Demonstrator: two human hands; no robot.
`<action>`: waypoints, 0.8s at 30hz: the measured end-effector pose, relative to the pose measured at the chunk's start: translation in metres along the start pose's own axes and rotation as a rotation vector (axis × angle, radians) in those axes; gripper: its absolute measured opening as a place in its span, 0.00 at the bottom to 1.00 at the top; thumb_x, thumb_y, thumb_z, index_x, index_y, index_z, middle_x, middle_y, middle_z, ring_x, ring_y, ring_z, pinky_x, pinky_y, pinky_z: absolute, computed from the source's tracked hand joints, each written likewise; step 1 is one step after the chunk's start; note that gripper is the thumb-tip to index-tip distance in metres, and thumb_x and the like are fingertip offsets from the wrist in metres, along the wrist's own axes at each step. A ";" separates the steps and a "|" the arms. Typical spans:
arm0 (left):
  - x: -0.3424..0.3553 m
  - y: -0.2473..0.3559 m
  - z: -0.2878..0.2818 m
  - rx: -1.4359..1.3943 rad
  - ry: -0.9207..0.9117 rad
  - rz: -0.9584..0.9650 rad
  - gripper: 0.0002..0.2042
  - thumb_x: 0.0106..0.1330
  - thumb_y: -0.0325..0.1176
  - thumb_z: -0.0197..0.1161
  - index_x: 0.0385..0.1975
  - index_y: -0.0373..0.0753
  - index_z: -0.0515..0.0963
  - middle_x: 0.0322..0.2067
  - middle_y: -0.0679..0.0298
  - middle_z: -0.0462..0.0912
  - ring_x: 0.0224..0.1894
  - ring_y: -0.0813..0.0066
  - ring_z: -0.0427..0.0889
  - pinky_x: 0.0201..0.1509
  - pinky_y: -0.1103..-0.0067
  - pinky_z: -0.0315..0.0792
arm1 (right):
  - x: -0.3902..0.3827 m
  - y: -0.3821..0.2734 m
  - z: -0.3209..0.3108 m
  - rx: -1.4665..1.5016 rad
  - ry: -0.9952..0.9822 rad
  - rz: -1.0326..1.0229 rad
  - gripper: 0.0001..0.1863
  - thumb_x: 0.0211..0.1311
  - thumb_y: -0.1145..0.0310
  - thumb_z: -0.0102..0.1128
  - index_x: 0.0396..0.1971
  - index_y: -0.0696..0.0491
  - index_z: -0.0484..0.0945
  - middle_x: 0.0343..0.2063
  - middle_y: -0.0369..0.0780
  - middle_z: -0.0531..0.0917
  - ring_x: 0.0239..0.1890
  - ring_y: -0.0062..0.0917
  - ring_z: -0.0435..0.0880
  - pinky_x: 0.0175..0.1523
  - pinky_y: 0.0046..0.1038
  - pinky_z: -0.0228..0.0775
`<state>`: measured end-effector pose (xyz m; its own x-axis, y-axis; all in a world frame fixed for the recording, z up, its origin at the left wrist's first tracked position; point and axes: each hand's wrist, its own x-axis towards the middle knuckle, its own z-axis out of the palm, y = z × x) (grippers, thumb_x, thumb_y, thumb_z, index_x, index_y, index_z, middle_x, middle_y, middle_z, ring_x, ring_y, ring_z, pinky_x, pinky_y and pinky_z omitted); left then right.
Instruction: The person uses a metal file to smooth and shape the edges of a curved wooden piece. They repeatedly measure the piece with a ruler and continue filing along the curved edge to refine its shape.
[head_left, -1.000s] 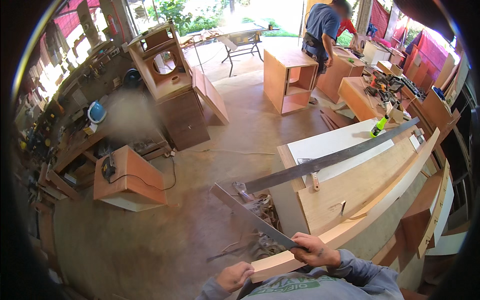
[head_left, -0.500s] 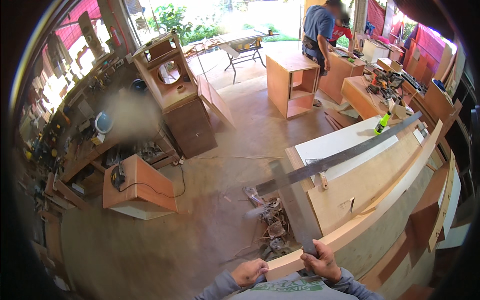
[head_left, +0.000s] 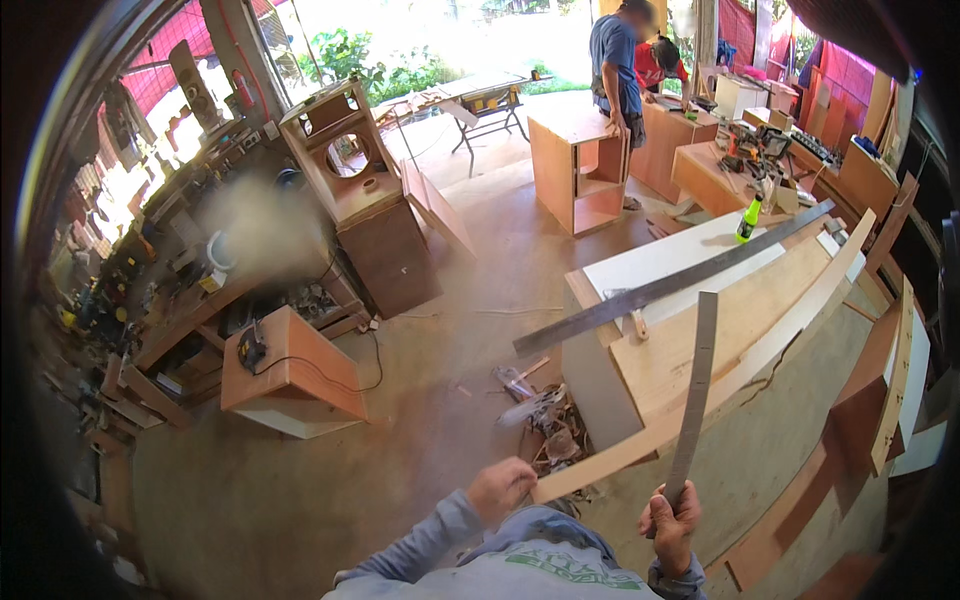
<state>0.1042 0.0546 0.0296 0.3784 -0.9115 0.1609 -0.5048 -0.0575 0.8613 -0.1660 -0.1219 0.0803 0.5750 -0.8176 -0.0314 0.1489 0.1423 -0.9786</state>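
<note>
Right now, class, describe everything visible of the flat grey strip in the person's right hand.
The flat grey strip is long, narrow and straight, with a squared far end; it looks like metal. The right hand grips its near end. It points away from the person and passes in front of the pale board; contact is unclear.

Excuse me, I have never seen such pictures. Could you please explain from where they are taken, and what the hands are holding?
There is no machine here: these are a person's two bare hands. A fisheye camera on the person's head looks down, so straight edges bend near the rim. The left hand is at the near end of a long pale wooden strip. The right hand holds a flat grey strip. The work surface, part wood-coloured and part white, bears a long dark bar and a bright green bottle.
</note>
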 end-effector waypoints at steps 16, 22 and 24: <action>0.003 -0.001 0.016 0.278 0.126 0.354 0.07 0.68 0.23 0.63 0.44 0.33 0.81 0.39 0.53 0.82 0.41 0.55 0.83 0.45 0.67 0.80 | -0.156 0.005 0.002 -0.008 0.186 0.075 0.07 0.78 0.70 0.60 0.45 0.54 0.72 0.23 0.32 0.76 0.20 0.15 0.75 0.23 0.20 0.62; 0.003 -0.011 0.020 0.153 0.211 0.256 0.08 0.75 0.26 0.62 0.50 0.34 0.81 0.35 0.58 0.79 0.34 0.68 0.83 0.40 0.72 0.78 | -0.176 0.010 0.033 -0.044 0.389 -0.051 0.10 0.78 0.66 0.63 0.44 0.55 0.72 0.26 0.34 0.77 0.20 0.15 0.76 0.24 0.19 0.63; 0.000 -0.023 0.018 0.040 0.191 0.196 0.07 0.75 0.26 0.62 0.49 0.34 0.81 0.34 0.58 0.79 0.34 0.66 0.82 0.40 0.72 0.77 | -0.180 0.016 0.049 -0.075 0.443 -0.052 0.11 0.78 0.64 0.62 0.44 0.55 0.72 0.24 0.34 0.76 0.18 0.15 0.75 0.21 0.19 0.62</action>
<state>0.1018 0.0484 0.0016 0.4080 -0.8136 0.4142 -0.6118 0.0932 0.7855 -0.2278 0.0542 0.0804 0.1660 -0.9849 -0.0501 0.1001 0.0674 -0.9927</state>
